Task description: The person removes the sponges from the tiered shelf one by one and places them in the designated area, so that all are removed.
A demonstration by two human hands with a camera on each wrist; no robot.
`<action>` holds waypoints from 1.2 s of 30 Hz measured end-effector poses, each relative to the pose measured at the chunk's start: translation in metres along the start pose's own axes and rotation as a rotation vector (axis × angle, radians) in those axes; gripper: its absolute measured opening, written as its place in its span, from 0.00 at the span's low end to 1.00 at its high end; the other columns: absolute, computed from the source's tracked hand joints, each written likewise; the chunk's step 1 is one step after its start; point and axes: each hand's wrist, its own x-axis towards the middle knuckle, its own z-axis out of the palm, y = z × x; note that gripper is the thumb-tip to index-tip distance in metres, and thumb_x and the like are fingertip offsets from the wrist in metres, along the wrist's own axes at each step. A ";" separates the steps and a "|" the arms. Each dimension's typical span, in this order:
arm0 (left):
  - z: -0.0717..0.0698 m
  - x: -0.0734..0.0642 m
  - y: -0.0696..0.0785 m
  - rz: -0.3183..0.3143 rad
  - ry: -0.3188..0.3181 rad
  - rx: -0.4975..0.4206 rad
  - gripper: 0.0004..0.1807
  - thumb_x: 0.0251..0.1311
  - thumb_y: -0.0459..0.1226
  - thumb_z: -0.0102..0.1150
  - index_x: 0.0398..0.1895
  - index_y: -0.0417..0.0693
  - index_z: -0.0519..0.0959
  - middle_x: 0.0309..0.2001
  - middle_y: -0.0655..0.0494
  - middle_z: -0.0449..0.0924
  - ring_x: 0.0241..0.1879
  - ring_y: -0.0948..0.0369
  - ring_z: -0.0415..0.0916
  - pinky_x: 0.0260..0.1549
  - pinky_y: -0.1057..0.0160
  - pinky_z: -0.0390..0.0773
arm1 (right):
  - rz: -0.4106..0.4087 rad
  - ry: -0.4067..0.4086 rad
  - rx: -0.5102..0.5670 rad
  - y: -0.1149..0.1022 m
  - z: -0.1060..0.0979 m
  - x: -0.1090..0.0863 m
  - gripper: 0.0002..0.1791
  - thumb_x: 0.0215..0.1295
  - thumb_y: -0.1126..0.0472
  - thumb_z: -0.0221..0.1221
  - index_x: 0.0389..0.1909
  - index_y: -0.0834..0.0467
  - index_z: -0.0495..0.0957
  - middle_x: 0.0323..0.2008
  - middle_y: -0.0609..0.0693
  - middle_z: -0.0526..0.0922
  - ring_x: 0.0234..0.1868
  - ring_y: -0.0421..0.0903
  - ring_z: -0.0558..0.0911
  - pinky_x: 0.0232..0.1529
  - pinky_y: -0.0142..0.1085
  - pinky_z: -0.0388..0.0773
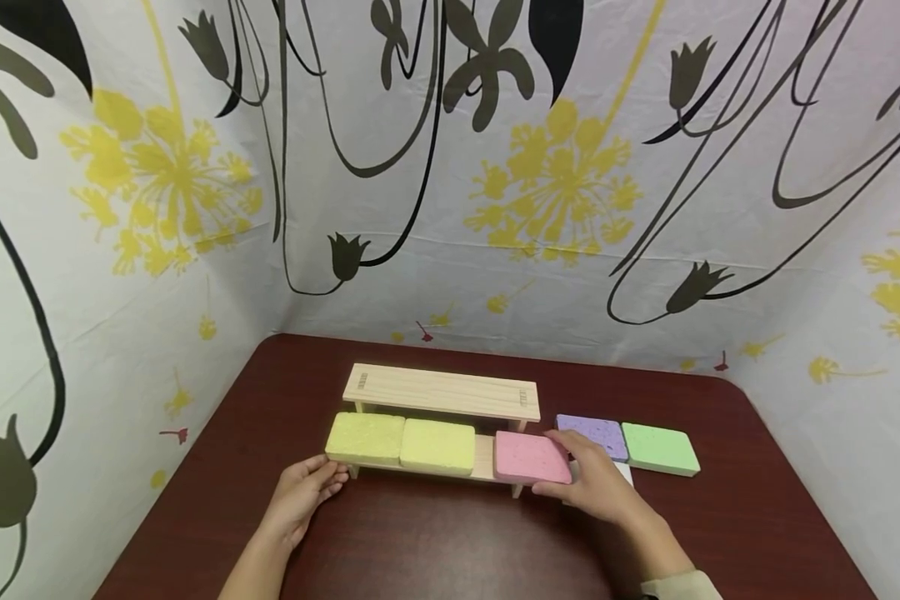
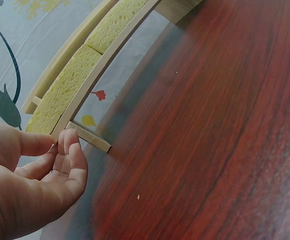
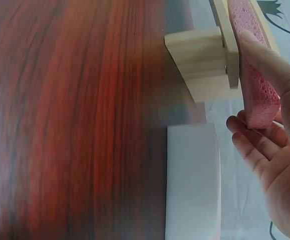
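Note:
Two yellow sponges [image 1: 365, 438] lie side by side on the left part of a low wooden shelf [image 1: 484, 457]. At that shelf's left end, my left hand [image 1: 305, 493] pinches the corner between thumb and fingers; in the left wrist view the hand [image 2: 40, 175] is by the shelf's leg [image 2: 91, 137]. A pink sponge [image 1: 528, 457] lies over the shelf's right end, and my right hand [image 1: 596, 477] grips it from the right. The right wrist view shows the thumb along the pink sponge's [image 3: 259, 92] near edge. Bare shelf shows between the yellow and pink sponges.
Behind stands a higher wooden shelf [image 1: 442, 390] with a bare top. Right of the shelves, a purple sponge [image 1: 596, 433] and a green sponge [image 1: 660, 448] lie on the dark red table [image 1: 435, 550]. A white block [image 3: 192, 180] sits under my right hand. Patterned cloth surrounds the table.

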 end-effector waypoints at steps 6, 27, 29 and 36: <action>0.000 0.000 0.000 0.002 0.001 0.004 0.19 0.75 0.28 0.48 0.62 0.20 0.68 0.44 0.44 0.82 0.41 0.61 0.81 0.40 0.67 0.83 | -0.013 0.020 -0.020 0.008 -0.010 -0.008 0.44 0.43 0.47 0.81 0.58 0.67 0.78 0.52 0.56 0.83 0.54 0.53 0.82 0.52 0.53 0.80; 0.000 0.000 0.001 -0.006 -0.002 0.025 0.21 0.76 0.29 0.49 0.63 0.20 0.66 0.45 0.44 0.82 0.42 0.61 0.81 0.42 0.67 0.83 | -0.022 0.085 -0.078 0.033 -0.035 -0.033 0.44 0.39 0.46 0.82 0.55 0.68 0.79 0.49 0.57 0.85 0.49 0.53 0.84 0.46 0.51 0.82; 0.000 0.000 0.001 -0.007 -0.003 0.026 0.21 0.75 0.29 0.49 0.63 0.20 0.66 0.45 0.44 0.83 0.42 0.61 0.81 0.42 0.67 0.83 | -0.027 0.087 -0.073 0.036 -0.038 -0.035 0.44 0.39 0.47 0.83 0.55 0.68 0.79 0.49 0.56 0.85 0.47 0.51 0.83 0.44 0.47 0.83; 0.001 0.000 0.002 -0.008 -0.005 0.027 0.21 0.76 0.29 0.49 0.64 0.19 0.66 0.45 0.44 0.83 0.42 0.62 0.81 0.41 0.67 0.83 | 0.000 0.074 -0.066 0.044 -0.049 -0.046 0.44 0.41 0.46 0.82 0.57 0.66 0.79 0.50 0.56 0.84 0.47 0.51 0.82 0.45 0.27 0.74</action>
